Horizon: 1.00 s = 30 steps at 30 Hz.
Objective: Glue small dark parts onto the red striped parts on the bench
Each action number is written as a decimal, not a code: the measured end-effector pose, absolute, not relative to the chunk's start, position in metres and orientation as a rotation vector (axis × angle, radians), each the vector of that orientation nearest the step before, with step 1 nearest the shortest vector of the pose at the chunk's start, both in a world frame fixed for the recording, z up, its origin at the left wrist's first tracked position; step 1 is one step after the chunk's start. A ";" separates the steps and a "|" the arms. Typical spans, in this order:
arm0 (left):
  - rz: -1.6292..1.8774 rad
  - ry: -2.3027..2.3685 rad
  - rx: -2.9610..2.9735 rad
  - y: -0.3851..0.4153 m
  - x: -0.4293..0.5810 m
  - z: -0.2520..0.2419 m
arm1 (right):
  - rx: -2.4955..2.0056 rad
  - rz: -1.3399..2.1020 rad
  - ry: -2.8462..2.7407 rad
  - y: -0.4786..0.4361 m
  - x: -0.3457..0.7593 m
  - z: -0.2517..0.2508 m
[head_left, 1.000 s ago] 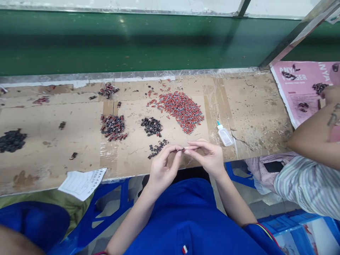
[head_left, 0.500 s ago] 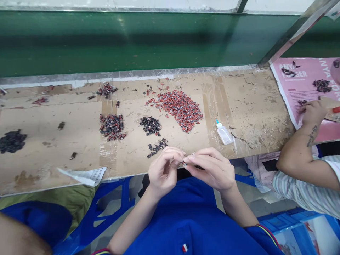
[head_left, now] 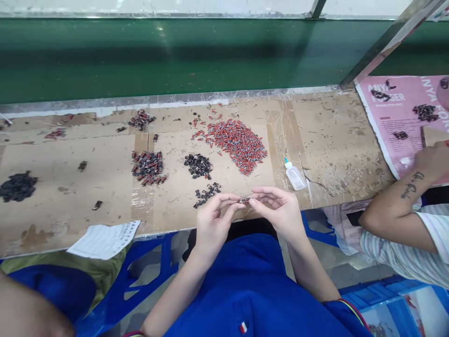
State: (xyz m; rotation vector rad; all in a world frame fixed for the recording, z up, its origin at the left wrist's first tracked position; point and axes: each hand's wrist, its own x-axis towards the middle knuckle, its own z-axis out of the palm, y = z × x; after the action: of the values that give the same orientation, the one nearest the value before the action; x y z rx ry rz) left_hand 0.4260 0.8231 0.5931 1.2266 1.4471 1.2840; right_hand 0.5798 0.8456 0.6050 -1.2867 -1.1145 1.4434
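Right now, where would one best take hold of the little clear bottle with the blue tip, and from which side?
Probably by the body of the clear bottle, pinched across its two long sides, from above and the near side, where the right hand is closest. It appears to lie flat, its wide body nearer and its thin blue tip pointing away.

A single view is taken from a head-worn camera, directed forward and steeply down. The wearer's blue shirt (head_left: 242, 290) is shown nearest, at the lower edge; the cardboard-covered bench (head_left: 333, 131) is seen obliquely beyond it, the green panel (head_left: 175, 61) behind.
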 end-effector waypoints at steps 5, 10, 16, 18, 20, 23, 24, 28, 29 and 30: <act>1.238 1.417 1.267 0.822 0.426 0.585 | -1.282 1.486 -1.098 0.846 0.578 0.599; 1.154 1.378 1.427 0.826 0.424 0.581 | -1.363 1.273 -1.095 0.852 0.595 0.594; 1.069 1.819 1.820 0.838 0.386 0.576 | -1.708 0.430 -0.964 0.875 0.666 0.579; 1.006 1.900 1.975 0.844 0.376 0.571 | -1.848 0.261 -1.055 0.878 0.679 0.574; 0.942 1.902 2.100 0.850 0.373 0.567 | -1.939 0.105 -1.212 0.876 0.681 0.571; 0.767 1.790 2.231 0.861 0.374 0.564 | -1.970 -0.006 -1.463 0.869 0.670 0.566; 0.674 1.743 2.264 0.864 0.375 0.564 | -1.982 0.005 -1.538 0.866 0.666 0.564; 0.342 1.628 2.318 0.872 0.374 0.566 | -2.035 0.072 -1.676 0.859 0.660 0.555; 0.310 1.609 2.319 0.874 0.373 0.567 | -2.026 0.094 -1.673 0.858 0.661 0.554; 0.306 1.587 2.319 0.875 0.372 0.567 | -2.007 0.126 -1.657 0.857 0.661 0.554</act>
State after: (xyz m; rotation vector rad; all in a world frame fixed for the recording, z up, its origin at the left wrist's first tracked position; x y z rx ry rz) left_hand 0.3719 0.8748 0.5665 2.3191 1.5871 0.3062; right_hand 0.6610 0.8572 0.5537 -2.0066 -1.6565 0.1256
